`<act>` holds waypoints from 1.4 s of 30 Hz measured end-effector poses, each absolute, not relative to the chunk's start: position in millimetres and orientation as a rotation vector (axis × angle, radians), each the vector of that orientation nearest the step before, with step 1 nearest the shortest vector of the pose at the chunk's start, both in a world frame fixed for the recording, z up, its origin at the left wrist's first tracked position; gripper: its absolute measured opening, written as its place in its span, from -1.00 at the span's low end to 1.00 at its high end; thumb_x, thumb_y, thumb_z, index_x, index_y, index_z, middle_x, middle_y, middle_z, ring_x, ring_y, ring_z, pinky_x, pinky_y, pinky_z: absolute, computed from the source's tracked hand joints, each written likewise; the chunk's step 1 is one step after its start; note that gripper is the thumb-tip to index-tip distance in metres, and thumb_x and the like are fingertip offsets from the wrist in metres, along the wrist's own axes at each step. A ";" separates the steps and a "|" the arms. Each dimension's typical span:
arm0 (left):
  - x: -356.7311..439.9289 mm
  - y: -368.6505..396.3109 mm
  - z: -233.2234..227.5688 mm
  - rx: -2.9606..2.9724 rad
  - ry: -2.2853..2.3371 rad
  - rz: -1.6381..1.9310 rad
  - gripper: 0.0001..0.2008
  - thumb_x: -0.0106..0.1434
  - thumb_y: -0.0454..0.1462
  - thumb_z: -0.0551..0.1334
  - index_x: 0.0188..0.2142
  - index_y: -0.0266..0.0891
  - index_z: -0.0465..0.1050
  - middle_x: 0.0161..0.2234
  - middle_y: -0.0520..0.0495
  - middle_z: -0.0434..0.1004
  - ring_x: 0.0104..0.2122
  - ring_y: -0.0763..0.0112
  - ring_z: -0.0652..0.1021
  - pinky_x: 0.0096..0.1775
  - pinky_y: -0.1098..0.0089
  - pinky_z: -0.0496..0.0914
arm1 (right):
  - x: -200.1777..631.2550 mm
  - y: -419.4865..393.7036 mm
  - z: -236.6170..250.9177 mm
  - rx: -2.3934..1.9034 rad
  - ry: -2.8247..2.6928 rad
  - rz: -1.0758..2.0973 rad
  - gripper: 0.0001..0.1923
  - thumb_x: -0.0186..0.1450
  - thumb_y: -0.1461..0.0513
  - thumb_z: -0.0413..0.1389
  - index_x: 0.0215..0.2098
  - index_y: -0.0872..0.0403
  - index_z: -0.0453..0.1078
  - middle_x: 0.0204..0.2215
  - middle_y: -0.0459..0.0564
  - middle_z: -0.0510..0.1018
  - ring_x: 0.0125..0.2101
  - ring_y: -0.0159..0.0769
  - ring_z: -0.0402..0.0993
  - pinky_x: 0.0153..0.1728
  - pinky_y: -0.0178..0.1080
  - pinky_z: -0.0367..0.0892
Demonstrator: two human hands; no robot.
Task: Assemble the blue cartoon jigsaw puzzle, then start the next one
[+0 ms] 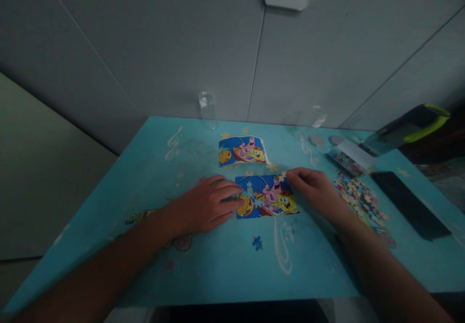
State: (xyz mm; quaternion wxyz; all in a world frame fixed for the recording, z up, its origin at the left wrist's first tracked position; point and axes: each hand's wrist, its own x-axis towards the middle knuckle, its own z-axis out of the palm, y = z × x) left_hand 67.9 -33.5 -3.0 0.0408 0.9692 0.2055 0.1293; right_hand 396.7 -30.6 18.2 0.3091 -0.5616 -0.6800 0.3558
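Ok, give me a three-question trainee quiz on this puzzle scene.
1. True or false: the left hand lies flat on the puzzle.
2. What does the right hand pinch at the puzzle's top right corner? A) a phone B) a piece C) a cup
3. Fill in: the pile of loose pieces lies to the ____ of the right hand.

Key: 1 true, on its left edge; 2 B; 3 right.

A small, nearly finished rectangular cartoon jigsaw puzzle point(267, 197) lies flat on the turquoise table point(218, 265). A pale loose puzzle piece point(282, 176) sits at its upper right corner.
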 end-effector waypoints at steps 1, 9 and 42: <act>67.8 -33.4 -3.1 2.967 0.635 0.388 -0.62 0.41 -0.26 0.21 0.20 -0.12 0.41 0.19 -0.15 0.45 0.16 0.12 0.44 0.22 -0.01 0.26 | 396.3 -31.5 18.5 -1.492 -1.818 0.893 -0.63 0.44 0.01 0.04 -0.24 0.08 0.54 -0.37 0.00 0.64 -0.38 -0.25 0.54 -0.33 -0.22 0.43; 68.4 -34.2 -0.9 2.961 0.622 0.395 -0.64 0.42 -0.26 0.19 0.18 -0.14 0.42 0.16 -0.17 0.46 0.15 0.13 0.45 0.22 0.00 0.26 | 393.9 -37.6 13.6 -1.086 -2.475 0.283 -0.76 0.48 0.20 0.05 -0.06 0.08 0.54 -0.23 0.09 0.63 -0.23 -0.19 0.51 -0.14 -0.11 0.37; 67.4 -34.8 -6.0 2.981 0.638 0.371 -0.62 0.44 -0.25 0.18 0.22 -0.12 0.38 0.19 -0.15 0.43 0.16 0.13 0.43 0.23 -0.02 0.25 | 390.4 -42.4 20.2 -0.985 -2.628 0.457 -0.72 0.40 0.08 0.19 0.01 -0.01 0.55 -0.07 0.06 0.59 -0.07 -0.13 0.50 -0.02 -0.04 0.36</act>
